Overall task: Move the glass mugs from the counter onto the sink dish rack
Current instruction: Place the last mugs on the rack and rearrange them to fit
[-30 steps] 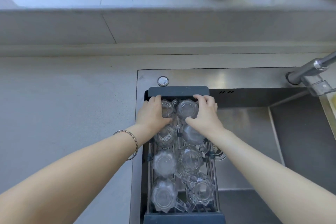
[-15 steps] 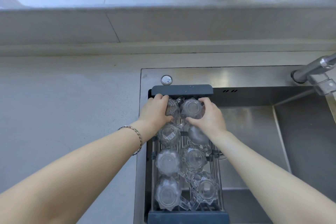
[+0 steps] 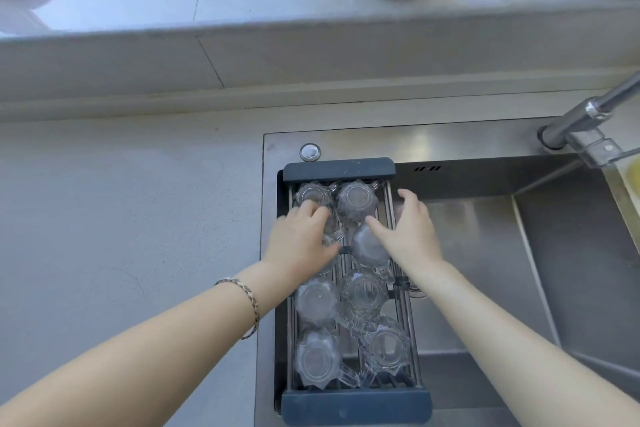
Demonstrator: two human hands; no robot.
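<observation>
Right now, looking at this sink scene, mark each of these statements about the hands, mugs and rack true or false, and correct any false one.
1. The dish rack sits across the sink. True.
2. Glass mugs stand on the counter. False: the visible counter is bare; the mugs are in the rack.
3. The left hand wears a bracelet at the wrist. True.
4. The right hand grips the tap. False: it is open beside the rack's far mugs.
5. The mugs rest upside down. True.

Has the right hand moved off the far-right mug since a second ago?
Yes. The right hand opened and drew back right, off the far-right mug beside the rack's far end bar.
</observation>
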